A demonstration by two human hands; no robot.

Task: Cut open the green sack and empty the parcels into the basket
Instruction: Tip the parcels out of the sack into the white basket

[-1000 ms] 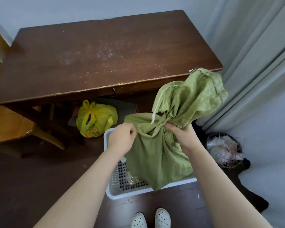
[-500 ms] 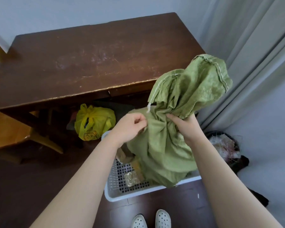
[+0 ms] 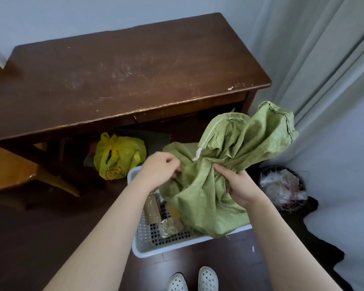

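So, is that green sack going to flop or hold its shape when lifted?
Probably floppy: the green sack bunches into folds where the left hand and right hand grip it. Likely light: its lower end hangs slack over the basket.

Both forearms bare right up to the frame edge. Left hand (image 3: 159, 168) and right hand (image 3: 240, 187) bare too. Low in view: pair of white clog-type shoes (image 3: 208, 278), rounded toes, uppers dotted with small round holes.
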